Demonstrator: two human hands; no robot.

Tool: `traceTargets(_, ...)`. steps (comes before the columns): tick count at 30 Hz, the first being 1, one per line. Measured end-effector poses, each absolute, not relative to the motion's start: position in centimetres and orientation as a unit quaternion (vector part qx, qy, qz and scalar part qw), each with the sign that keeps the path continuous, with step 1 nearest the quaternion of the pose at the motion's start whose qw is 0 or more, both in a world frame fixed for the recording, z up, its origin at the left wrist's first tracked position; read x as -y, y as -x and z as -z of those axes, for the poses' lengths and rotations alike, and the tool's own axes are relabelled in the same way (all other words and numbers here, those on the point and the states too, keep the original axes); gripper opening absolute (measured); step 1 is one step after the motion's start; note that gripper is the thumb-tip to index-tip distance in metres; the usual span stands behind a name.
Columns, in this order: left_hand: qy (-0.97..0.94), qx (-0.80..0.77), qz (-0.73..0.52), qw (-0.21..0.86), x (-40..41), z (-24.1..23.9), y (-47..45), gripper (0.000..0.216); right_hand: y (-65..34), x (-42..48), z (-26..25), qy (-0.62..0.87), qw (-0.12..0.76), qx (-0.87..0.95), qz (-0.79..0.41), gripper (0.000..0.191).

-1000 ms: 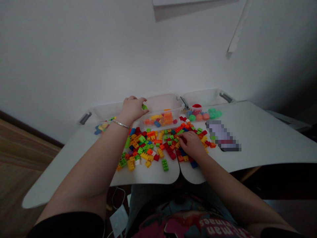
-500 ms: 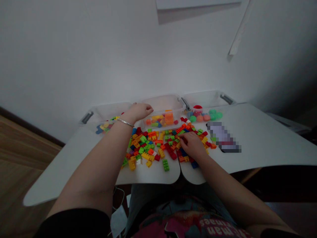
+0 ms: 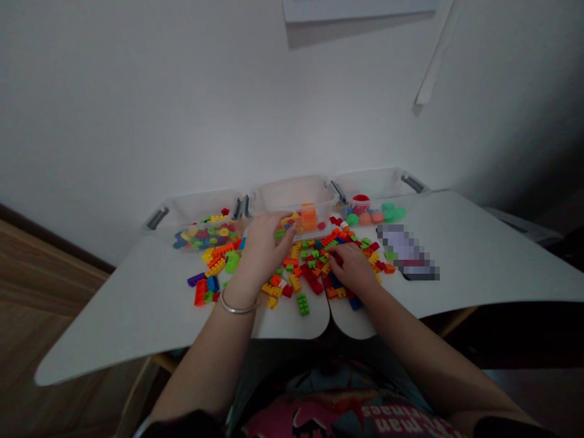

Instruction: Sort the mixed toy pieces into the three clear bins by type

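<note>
At frame centre, the left hand (image 3: 266, 246) is hovering over bricks (image 3: 312, 278) strewn across the surface (image 3: 483, 255), its grip apart. Right of centre, the right hand (image 3: 354, 266) is resting among them, its grip hidden, cannot tell. Boxes (image 3: 292, 187) are standing behind, apparently for easy reach.

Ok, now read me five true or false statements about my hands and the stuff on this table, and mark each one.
1. A silver bracelet circles the left wrist. True.

2. The right hand is down among the loose bricks. True.

3. The phone lies to the left of the loose bricks. False: it lies to their right.

4. Only two clear boxes stand along the wall. False: there are three.

5. The thumb of the left hand is tucked against its fingers. False: it stands apart from them.
</note>
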State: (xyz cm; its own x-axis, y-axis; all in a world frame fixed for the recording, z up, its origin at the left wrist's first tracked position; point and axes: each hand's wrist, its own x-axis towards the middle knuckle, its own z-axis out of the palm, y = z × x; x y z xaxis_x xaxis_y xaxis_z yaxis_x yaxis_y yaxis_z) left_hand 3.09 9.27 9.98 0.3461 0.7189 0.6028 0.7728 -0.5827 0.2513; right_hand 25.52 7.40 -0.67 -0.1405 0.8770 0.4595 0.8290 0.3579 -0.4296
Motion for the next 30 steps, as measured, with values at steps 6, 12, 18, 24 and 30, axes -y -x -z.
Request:
traceTargets(6,0.785,0.568,0.244,0.042,-6.2,-4.7,-3.0,0.034,-25.5,-7.5,0.7,0.563,0.326,0.759,-0.034,0.02)
traceTargets(12,0.785,0.582,0.199,0.075,-6.4,-3.9,-3.3,0.038,-25.5,-7.5,0.9,0.563,0.328,0.758,-0.03,0.02)
traceTargets(18,0.744,0.645,0.163,0.071,-7.3,-3.4,-2.6,0.042,-25.6,-7.5,1.0,0.555,0.33,0.763,-0.019,0.019)
traceTargets(24,0.734,0.656,0.157,0.078,-7.8,-3.0,-2.2,0.042,-25.5,-7.5,1.0,0.558,0.329,0.761,-0.021,0.02)
traceTargets(30,0.747,0.638,0.17,0.074,-8.0,-2.6,-2.1,0.034,-25.5,-7.5,0.9,0.559,0.329,0.761,-0.026,0.02)
